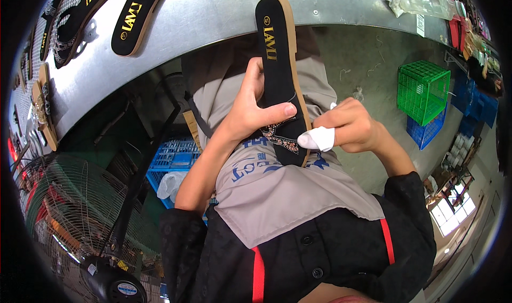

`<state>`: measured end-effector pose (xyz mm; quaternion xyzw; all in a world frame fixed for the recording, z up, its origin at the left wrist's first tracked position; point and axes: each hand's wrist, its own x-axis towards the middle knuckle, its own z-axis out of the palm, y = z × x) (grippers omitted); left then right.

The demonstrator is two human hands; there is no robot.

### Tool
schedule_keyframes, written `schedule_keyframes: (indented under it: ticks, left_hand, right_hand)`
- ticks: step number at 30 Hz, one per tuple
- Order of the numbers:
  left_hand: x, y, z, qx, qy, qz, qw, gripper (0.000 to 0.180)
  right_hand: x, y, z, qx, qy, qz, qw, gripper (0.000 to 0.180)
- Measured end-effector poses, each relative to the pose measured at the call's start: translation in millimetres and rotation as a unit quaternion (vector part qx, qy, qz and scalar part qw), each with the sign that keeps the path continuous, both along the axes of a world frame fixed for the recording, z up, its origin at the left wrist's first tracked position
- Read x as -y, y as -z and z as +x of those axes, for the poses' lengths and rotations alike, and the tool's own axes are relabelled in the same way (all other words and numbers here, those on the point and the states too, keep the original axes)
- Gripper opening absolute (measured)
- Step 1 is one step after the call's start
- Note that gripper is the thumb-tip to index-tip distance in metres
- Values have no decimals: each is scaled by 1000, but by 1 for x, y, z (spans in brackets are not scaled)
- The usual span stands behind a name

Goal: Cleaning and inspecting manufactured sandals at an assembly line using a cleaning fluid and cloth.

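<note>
I am watching the left hand holding a black sandal above the lap, just this side of the tabletop. Its grip is clamping the sandal, with the thumb lying across the top beside the beaded strap and some of the fingers hiding behind the sole. The heel end is pointing away from the body, overlapping the tabletop's edge in my view, and the strap end is pointing toward the apron. I cannot tell whether the sandal is resting on the apron or hanging just above it.

The right hand is closing its grip on a white cloth, with the fingers bunched together. I am seeing the cloth meeting the tan side of the sole, next to the strap.

Up on the tabletop, two more black sandals are lying to the left, one nearer the middle and another farther out. A clear plastic bottle is lying at the far right. Below on the floor side, a green crate is sitting on the right, a blue crate is showing to the left of the lap, and a fan is standing at the lower left.
</note>
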<state>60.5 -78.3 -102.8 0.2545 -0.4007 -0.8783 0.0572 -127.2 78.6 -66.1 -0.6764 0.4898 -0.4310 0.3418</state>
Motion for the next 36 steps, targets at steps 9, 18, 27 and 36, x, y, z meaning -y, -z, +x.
schedule_keyframes:
  ticks: [9, 18, 27, 36]
  left_hand:
    - [-3, 4, -3, -12, -36, -20, 999, 79]
    - [-2, 4, -5, -19, -38, 6, 999, 80]
    - [-3, 7, -4, -23, -41, -26, 999, 80]
    - [-3, 9, -6, -23, -54, -56, 997, 78]
  right_hand:
    - [4, 6, 3, -1, 67, 11, 998, 28]
    - [12, 9, 2, -8, 92, 25, 995, 25]
    - [-3, 8, 8, 42, 76, 46, 995, 22]
    - [-25, 7, 25, 105, 119, 130, 979, 39]
